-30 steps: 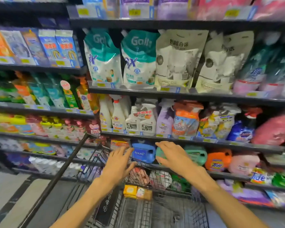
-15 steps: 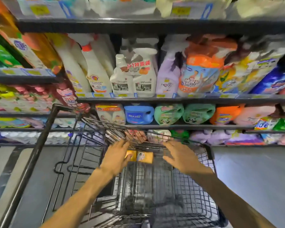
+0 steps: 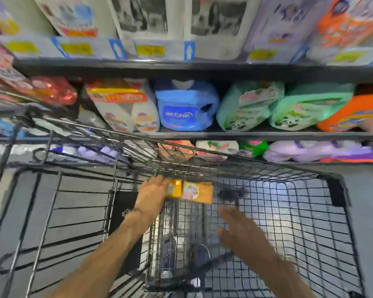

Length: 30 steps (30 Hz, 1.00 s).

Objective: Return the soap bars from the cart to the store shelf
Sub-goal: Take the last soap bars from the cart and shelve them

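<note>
So the soap [image 3: 191,191] sits at the far end of the cart [image 3: 336,190], right up against the front wire wall, down on the mesh floor. Looks like two yellow-orange packs side by side, boxy with a glossy printed wrap, their long run going left-right across the cart. Left hand [image 3: 153,197] is on the left end of the soap, fingers over the yellow pack, but it's too blurry to tell if it's actually gripping or just touching. Right hand [image 3: 235,224] is flat and open, holding nothing, hovering nearer the person than the soap and a bit to its right. So left is clearly closer. Shelf [image 3: 202,134] with the plastic jugs is just beyond the cart.
</note>
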Each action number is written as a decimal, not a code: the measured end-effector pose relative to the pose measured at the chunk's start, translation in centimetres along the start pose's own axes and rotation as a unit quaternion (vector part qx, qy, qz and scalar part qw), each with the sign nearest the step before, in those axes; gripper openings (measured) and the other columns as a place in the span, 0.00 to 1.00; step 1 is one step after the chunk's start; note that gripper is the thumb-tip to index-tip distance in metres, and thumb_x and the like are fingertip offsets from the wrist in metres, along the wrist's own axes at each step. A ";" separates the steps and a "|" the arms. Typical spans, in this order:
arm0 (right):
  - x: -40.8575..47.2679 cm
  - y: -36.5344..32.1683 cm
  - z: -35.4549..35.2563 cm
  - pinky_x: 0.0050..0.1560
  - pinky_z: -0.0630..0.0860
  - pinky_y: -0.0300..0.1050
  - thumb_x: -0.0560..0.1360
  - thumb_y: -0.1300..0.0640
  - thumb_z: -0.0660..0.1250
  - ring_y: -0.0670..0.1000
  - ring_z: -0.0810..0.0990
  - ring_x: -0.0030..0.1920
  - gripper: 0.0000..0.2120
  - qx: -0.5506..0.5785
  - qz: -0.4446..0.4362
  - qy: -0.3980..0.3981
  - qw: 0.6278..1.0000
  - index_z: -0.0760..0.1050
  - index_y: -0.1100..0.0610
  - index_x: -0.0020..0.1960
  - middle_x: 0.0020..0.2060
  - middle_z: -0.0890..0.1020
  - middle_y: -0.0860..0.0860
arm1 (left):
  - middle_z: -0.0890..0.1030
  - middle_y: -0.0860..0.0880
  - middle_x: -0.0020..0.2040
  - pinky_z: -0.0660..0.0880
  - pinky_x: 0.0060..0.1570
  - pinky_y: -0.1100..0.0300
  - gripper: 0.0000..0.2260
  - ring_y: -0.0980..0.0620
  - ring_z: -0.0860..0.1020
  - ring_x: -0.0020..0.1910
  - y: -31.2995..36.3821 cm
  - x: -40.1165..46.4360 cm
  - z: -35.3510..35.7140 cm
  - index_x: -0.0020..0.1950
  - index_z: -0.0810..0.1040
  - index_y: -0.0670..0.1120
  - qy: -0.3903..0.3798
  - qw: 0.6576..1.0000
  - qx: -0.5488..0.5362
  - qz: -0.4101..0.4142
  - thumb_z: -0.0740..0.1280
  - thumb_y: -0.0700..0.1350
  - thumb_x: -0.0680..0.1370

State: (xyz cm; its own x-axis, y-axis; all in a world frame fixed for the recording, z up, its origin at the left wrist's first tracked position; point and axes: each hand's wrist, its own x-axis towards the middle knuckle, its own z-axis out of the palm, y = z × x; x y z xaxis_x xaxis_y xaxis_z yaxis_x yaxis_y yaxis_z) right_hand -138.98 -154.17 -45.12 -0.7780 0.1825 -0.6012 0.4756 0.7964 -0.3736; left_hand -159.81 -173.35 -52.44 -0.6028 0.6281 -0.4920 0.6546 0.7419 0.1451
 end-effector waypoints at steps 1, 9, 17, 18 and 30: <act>0.3 0.1 0.7 0.69 0.70 0.50 0.79 0.43 0.58 0.47 0.70 0.69 0.25 0.011 0.003 -0.009 1.000 0.59 0.44 0.74 0.73 0.66 0.43 | 0.72 0.45 0.70 0.64 0.70 0.49 0.29 0.43 0.69 0.69 -0.2 0.9 1.0 0.75 0.66 0.47 -0.001 1.000 0.022 -0.004 0.68 0.38 0.75; 1.9 1.1 3.8 0.68 0.71 0.49 0.76 0.33 0.43 0.47 0.71 0.68 0.32 0.018 -0.005 0.001 1.000 0.65 0.48 0.72 0.69 0.70 0.44 | 0.68 0.45 0.72 0.58 0.73 0.49 0.28 0.43 0.62 0.73 -0.8 4.3 4.1 0.77 0.58 0.42 -0.067 0.988 0.129 -0.051 0.63 0.38 0.79; 6.0 0.0 2.9 0.65 0.73 0.49 0.79 0.47 0.63 0.51 0.76 0.64 0.22 -0.035 -0.010 0.039 0.999 0.63 0.46 0.72 0.66 0.74 0.48 | 0.69 0.46 0.67 0.61 0.68 0.48 0.21 0.45 0.65 0.67 -0.9 3.5 3.1 0.72 0.64 0.45 -0.023 0.992 0.117 -0.046 0.62 0.41 0.79; 7.0 -0.2 2.8 0.64 0.73 0.50 0.79 0.48 0.64 0.52 0.76 0.63 0.22 -0.029 -0.005 0.047 0.998 0.65 0.47 0.71 0.65 0.74 0.49 | 0.69 0.46 0.66 0.62 0.67 0.48 0.21 0.45 0.65 0.66 -1.1 3.3 3.2 0.72 0.65 0.46 -0.018 0.992 0.119 -0.044 0.62 0.42 0.79; 15.8 0.0 4.2 0.62 0.75 0.54 0.74 0.49 0.72 0.57 0.75 0.63 0.29 0.022 0.168 -0.029 0.985 0.67 0.53 0.71 0.63 0.72 0.54 | 0.73 0.50 0.62 0.63 0.61 0.53 0.24 0.48 0.70 0.61 -2.3 2.3 4.0 0.68 0.65 0.49 0.023 0.994 0.102 -0.010 0.70 0.53 0.76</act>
State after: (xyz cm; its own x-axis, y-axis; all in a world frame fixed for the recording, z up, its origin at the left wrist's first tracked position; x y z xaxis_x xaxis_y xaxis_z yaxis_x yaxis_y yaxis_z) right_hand -149.58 -153.74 -57.61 -0.5504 0.3969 -0.7346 0.7204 0.6704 -0.1775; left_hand -160.91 -174.59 -57.34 -0.6342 0.6266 -0.4529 0.7181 0.6945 -0.0448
